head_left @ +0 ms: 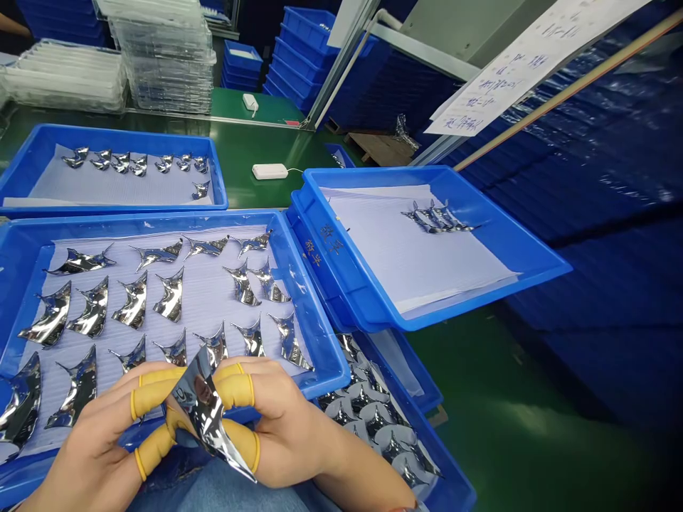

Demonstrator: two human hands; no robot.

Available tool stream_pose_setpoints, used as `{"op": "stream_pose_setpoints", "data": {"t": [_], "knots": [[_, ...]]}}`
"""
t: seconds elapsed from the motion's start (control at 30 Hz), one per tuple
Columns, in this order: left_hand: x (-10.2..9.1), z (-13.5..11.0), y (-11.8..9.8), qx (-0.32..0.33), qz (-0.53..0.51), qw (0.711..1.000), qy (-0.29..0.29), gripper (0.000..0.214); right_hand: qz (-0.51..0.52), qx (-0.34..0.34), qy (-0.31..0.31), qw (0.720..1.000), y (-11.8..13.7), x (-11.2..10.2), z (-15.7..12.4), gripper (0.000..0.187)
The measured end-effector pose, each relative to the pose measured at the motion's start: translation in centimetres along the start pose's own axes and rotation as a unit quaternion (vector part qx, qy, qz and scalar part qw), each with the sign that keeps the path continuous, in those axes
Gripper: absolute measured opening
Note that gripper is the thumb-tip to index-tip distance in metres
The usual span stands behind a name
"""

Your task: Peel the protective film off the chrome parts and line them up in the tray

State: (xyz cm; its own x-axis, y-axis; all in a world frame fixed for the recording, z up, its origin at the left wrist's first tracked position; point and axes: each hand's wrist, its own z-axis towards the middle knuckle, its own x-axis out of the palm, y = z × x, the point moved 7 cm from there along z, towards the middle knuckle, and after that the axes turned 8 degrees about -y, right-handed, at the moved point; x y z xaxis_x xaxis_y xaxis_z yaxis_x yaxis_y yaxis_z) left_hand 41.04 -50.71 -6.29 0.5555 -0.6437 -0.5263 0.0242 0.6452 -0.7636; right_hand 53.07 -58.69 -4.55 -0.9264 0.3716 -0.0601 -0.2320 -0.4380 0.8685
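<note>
A shiny chrome curved part [205, 405] with pointed corners is held up close, over the near edge of a blue tray [160, 222]. My left hand [107, 434] pinches its left side, with yellow finger cots on the fingertips and thumb. From the right, my right hand [280, 416] grips the same part, also in yellow finger cots. Both hands are closed on it. Similar chrome pieces [131, 300] lie in rows on white paper in the tray beyond. Some pieces in the nearest row are partly hidden behind my hands.
At right, a stacked blue tray [373, 284] holds a few chrome pieces; below it another tray [453, 483] is full of them. A further tray [122, 133] lies behind. Clear plastic trays [160, 57], blue bins [304, 57] and a white device [269, 171] stand beyond.
</note>
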Motion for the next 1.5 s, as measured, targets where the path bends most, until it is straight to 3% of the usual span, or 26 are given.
{"op": "stream_pose_setpoints", "data": {"t": [0.43, 0.8, 1.2, 1.33, 1.5], "knots": [[-0.9, 0.3, 0.6, -0.003, 0.007, 0.999, -0.043, 0.024, -0.02, -0.029, 0.002, 0.999, 0.1, 0.1, 0.1, 0.013], [-2.3, 0.8, 1.0, 0.011, 0.058, 0.997, -0.053, 0.04, -0.049, -0.06, 0.021, 0.997, 0.2, 0.8, 0.7, 0.012], [-1.7, 0.2, 1.6, -0.02, 0.013, 0.998, -0.051, 0.04, -0.052, -0.028, 0.027, 0.998, 0.1, 0.9, 0.4, 0.011], [-1.7, 0.1, 1.3, -0.016, 0.02, 0.998, -0.058, 0.032, -0.05, -0.035, -0.007, 0.998, 0.1, 0.4, 0.4, 0.008], [-0.8, -0.5, 0.7, -0.009, 0.005, 1.0, -0.021, 0.035, 0.037, 0.075, -0.04, 0.996, -1.1, -0.2, 0.5, 0.004]]}}
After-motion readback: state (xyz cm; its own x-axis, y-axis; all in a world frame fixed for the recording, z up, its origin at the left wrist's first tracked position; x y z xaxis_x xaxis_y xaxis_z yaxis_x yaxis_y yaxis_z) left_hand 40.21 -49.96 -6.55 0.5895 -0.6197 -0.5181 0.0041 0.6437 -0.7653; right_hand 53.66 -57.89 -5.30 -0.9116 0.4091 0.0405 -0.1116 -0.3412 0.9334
